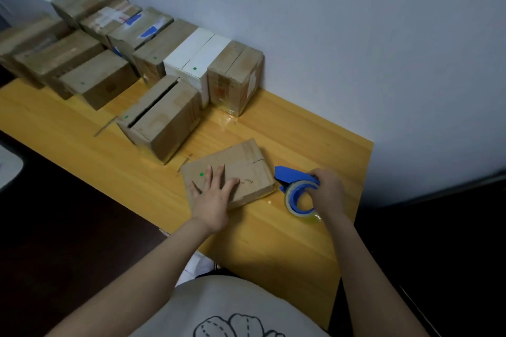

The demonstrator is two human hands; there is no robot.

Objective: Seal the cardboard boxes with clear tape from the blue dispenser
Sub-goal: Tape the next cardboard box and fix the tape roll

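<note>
A flat cardboard box [246,167] with a green dot lies near the table's front right. My left hand [215,194] presses flat on its top with the fingers spread. Just to the right of the box stands the blue tape dispenser [297,189] with a roll of clear tape, its blade end pointing at the box. My right hand [327,191] grips the dispenser from the right, fingers curled over the roll.
A cardboard box [164,120] with an open slit along its top sits behind the flat one. Several more brown boxes [235,74] and a white box [194,60] line the wall [356,35]. The yellow wooden table [273,241] ends close to the right of the dispenser.
</note>
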